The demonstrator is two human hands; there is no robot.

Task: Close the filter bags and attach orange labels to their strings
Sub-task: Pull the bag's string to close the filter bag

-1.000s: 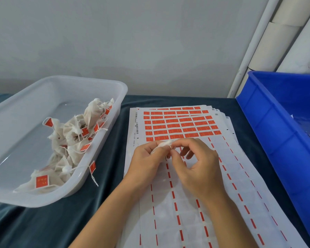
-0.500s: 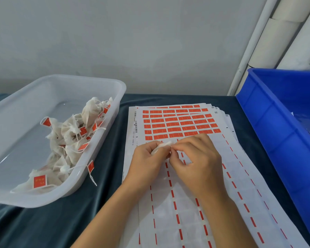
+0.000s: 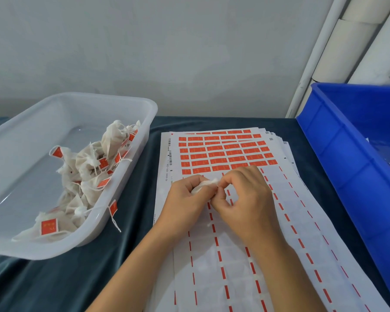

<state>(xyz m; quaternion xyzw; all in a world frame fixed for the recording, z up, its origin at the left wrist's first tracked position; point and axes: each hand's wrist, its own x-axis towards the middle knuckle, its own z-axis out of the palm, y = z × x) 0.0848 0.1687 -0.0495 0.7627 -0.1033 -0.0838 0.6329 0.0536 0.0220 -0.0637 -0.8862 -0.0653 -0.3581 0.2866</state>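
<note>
Over the label sheets [image 3: 234, 255], the left hand [image 3: 185, 201] still grips a white bag [image 3: 206, 184], while the right hand [image 3: 245, 199], fingers now curled tighter, pinches its neck. Closing seems underway; no label attached yet. Finished bags [image 3: 88, 174] fill the tub [image 3: 32, 244].

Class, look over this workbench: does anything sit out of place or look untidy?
One thing: an orange label on its string hangs outside over the rim of the clear tub, while the finished bags lie inside. The label sheets are fanned unevenly. Nothing looks spilled or damaged.
</note>
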